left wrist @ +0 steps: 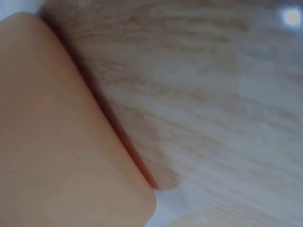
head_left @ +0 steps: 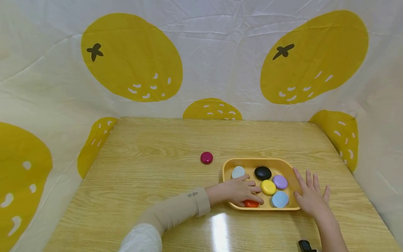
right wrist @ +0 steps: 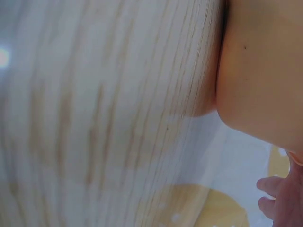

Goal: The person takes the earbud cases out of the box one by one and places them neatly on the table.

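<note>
My left hand (head_left: 240, 190) reaches palm down into the orange tray (head_left: 261, 160). Its thumb and index finger pinch a rounded, glossy red disc (head_left: 252, 203) at the near-left side, while the other fingers spread above the tray floor. My right hand (head_left: 313, 199) rests at the tray's right end, fingers spread, thumb and index finger touching the rim. Also in the tray are a pale grey disc (head_left: 238, 172), a black disc (head_left: 262, 173), a yellow disc (head_left: 268, 187), a purple disc (head_left: 280, 182) and a light blue disc (head_left: 280, 199). The wrist views show mostly skin and wood grain.
A dark pink disc (head_left: 206, 158) lies on the wooden table (head_left: 141, 168), left of the tray. A small black object (head_left: 305, 245) is at the near edge, beside the right forearm. A pale cloth (head_left: 220, 70) with yellow fruit prints hangs around the table.
</note>
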`<state>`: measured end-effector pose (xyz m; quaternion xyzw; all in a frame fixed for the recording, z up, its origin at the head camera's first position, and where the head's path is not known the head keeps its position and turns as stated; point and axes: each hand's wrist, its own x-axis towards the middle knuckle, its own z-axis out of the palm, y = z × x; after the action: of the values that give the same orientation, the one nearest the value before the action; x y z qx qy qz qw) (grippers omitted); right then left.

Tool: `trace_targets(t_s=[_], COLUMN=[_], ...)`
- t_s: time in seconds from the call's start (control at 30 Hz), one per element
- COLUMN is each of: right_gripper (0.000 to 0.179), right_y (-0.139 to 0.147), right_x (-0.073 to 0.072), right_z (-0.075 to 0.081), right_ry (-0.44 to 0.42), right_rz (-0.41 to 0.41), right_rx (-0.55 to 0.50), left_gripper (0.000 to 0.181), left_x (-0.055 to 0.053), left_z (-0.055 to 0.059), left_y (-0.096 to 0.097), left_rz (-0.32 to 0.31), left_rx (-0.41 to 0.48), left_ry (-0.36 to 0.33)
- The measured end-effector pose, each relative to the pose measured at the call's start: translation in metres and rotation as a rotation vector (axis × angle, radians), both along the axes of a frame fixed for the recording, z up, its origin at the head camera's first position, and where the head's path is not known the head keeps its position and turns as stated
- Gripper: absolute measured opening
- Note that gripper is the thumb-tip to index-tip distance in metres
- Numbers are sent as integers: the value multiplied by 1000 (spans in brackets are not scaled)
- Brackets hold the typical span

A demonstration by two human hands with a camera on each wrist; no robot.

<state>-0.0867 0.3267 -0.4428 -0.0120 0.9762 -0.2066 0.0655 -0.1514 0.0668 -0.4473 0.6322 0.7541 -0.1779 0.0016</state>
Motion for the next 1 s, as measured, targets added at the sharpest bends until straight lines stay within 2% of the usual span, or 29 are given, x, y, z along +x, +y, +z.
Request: trace_targets(t_s=[0.63,0.83,1.0], right_gripper=[75,75,75], right_y=[0,0,0], right_x=[0,0,0], right_z=[-1,-1,0], right_ry=[-3,0,2], right_rz=[-4,-2,-3], right_rx=[-7,-6,-3], left_gripper=[48,53,56], left_x=[-1,-7,-22], left_z=[-4,3,19], left_y=[2,-3,-16], left_rz=[12,54,135], left_rx=[9,84,223], left_ry=[-60,-73,-68])
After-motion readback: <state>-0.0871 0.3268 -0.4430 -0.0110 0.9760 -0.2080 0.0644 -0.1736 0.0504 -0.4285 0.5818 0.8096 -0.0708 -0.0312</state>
